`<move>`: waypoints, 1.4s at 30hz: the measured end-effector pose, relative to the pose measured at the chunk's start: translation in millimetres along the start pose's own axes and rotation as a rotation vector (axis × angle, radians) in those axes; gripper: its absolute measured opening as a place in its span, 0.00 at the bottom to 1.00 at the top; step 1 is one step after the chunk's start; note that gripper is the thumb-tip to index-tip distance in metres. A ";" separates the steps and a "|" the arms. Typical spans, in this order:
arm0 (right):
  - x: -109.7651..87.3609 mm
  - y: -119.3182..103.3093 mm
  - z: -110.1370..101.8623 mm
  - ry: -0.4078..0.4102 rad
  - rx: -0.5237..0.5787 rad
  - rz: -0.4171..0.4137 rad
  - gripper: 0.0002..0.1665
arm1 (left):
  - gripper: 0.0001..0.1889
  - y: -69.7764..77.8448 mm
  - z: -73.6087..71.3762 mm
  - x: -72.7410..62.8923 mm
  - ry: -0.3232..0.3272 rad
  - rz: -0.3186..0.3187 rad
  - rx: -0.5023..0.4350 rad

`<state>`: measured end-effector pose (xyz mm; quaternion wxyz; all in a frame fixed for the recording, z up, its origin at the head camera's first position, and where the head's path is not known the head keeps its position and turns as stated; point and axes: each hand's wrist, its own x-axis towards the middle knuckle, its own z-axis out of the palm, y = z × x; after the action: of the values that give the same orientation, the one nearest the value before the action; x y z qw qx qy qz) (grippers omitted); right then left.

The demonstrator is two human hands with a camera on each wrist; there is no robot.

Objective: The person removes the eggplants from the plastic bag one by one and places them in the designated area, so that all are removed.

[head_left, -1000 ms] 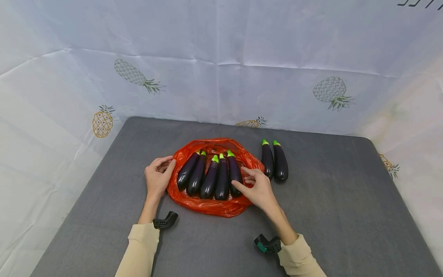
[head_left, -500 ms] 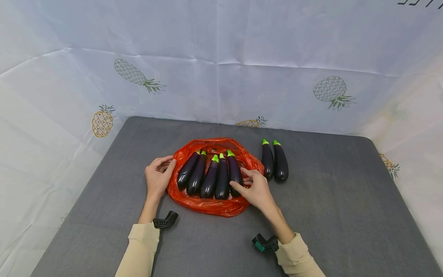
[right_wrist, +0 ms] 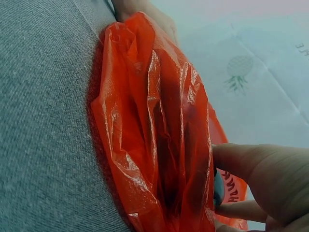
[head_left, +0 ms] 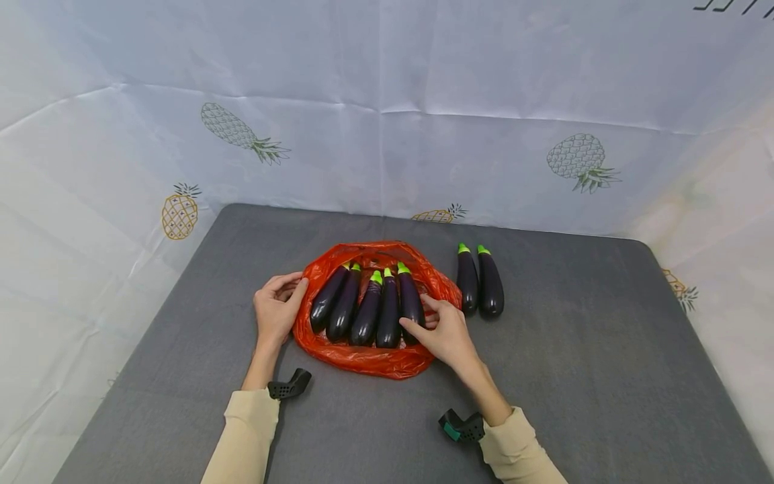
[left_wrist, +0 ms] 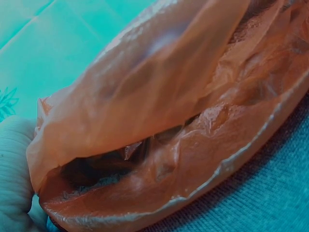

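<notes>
In the head view a red plastic bag lies spread with its mouth wide, and several dark purple eggplants with green tips rest side by side inside. My left hand pinches the bag's left rim between thumb and fingers. At the right side, my right hand reaches over the rim and grips the rightmost eggplant, thumb across its lower part and fingers along its right side. The right wrist view shows only a dark sliver of that eggplant between thumb and finger; red plastic covers the rest.
Two more eggplants, a left one and a right one, lie just right of the bag. Everything rests on a grey table with rounded far corners. A pale pineapple-print cloth hangs behind and at both sides.
My right hand has shifted slightly left, its thumb further across the rightmost eggplant in the bag. The left hand has stayed in place at the bag's rim.
</notes>
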<state>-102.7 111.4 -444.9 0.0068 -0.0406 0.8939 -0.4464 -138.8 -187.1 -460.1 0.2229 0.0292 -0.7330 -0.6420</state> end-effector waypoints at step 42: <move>-4.7 -10.0 -10.9 0.129 0.204 -0.018 0.33 | 0.08 -34.0 -2.8 7.0 0.003 0.009 0.002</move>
<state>-97.9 114.6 -430.5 -0.0508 -0.0188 0.8419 -0.5369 -152.3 -197.9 -490.3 0.2269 0.0269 -0.7334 -0.6403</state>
